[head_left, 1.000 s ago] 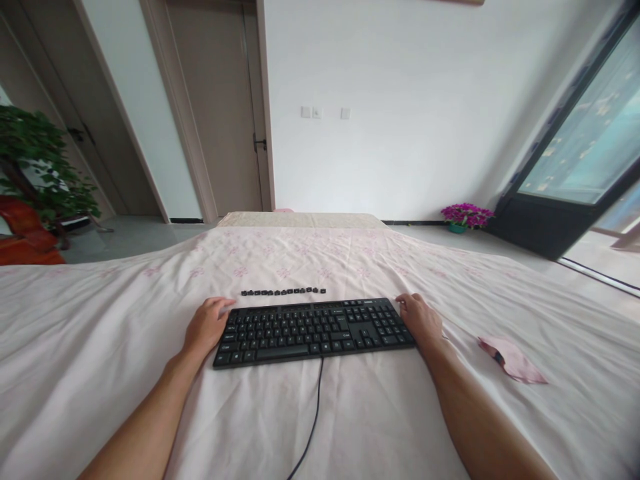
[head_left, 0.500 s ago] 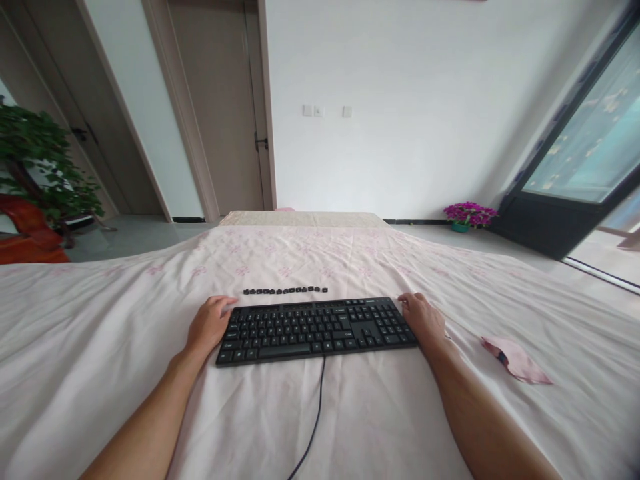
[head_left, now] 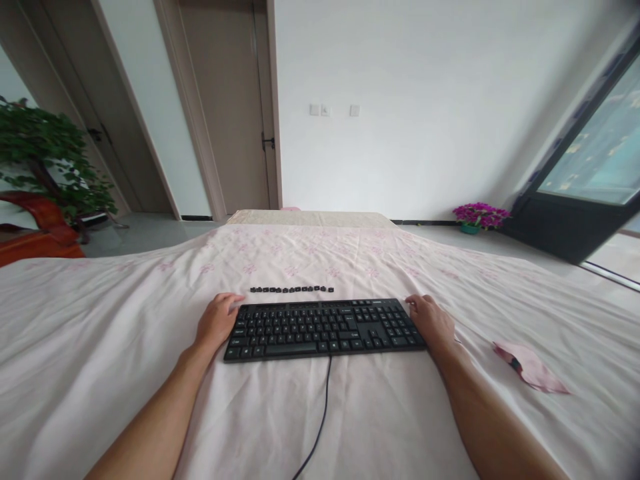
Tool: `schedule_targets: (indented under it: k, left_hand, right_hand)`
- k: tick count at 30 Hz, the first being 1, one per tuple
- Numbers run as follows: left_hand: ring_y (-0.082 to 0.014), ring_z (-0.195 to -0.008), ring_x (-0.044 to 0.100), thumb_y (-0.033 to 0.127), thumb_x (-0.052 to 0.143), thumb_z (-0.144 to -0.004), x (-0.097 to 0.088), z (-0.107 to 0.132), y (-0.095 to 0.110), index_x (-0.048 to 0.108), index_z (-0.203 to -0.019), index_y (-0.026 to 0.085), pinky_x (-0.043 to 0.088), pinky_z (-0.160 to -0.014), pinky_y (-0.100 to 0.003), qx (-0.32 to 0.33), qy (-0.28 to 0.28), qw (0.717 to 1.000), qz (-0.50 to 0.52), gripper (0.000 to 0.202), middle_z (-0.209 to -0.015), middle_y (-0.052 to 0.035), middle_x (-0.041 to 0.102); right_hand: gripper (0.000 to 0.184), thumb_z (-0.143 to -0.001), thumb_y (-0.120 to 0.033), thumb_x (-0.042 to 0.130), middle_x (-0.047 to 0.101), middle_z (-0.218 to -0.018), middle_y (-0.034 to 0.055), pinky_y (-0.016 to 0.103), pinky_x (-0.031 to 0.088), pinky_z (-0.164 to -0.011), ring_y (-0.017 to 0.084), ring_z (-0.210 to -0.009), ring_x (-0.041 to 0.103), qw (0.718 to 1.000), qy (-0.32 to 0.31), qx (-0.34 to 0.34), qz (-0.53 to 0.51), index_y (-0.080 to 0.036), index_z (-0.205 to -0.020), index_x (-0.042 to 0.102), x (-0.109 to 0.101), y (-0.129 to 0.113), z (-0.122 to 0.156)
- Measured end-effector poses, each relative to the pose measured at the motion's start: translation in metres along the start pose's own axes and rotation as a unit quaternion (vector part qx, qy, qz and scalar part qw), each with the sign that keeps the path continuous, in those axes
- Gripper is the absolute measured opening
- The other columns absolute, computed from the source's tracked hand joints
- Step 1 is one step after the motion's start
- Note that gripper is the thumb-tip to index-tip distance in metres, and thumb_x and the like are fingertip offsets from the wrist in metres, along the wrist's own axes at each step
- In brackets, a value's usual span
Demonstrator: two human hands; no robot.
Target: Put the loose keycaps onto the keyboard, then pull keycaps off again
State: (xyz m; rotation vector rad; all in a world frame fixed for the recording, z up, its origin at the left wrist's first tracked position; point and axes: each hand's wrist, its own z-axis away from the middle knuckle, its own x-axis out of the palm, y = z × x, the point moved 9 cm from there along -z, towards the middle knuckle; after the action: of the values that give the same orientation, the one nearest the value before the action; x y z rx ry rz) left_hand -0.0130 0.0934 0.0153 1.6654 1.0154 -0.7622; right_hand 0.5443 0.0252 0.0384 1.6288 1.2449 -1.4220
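Observation:
A black full-size keyboard (head_left: 325, 328) lies flat on the cloth, its cable (head_left: 323, 420) running toward me from the front edge. Along its top, the function-key row looks recessed, without raised caps. Just beyond it, several small black keycaps (head_left: 293, 290) lie in a line on the cloth. My left hand (head_left: 219, 321) rests at the keyboard's left end, fingers stretched forward past the corner; a small pale patch near the thumb is unclear. At the right end, my right hand (head_left: 431, 321) lies beside the number pad, fingers loosely bent near the upper corner.
A pale floral cloth (head_left: 165, 313) covers the wide surface. A folded pink cloth piece (head_left: 533, 368) with a dark spot lies to the right. Past the far edge are potted purple flowers (head_left: 480, 216), a wooden chair (head_left: 43, 223) and a leafy plant (head_left: 45, 147).
The whole scene has shifted slightly rightward as the head view turned a little left. Hands, keyboard and keycaps keep their places relative to one another.

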Motion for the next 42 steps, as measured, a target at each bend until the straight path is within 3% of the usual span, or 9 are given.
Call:
schedule_targets:
  k: [42]
  left_hand:
    - [-0.0198, -0.11, 0.054, 0.024, 0.046, -0.084, -0.004, 0.0016, 0.0032, 0.067, -0.109, 0.024, 0.041, -0.1, -0.032, -0.012, -0.001, 1.0, 0.021, 0.032, -0.12, -0.0047, 0.057]
  right_hand:
    - [0.037, -0.095, -0.038, 0.033, 0.059, -0.115, 0.0058, 0.029, 0.039, -0.062, 0.021, -0.086, 0.063, 1.0, 0.001, -0.003, 0.008, -0.03, -0.114, 0.064, -0.0013, -0.0011, -0.0012]
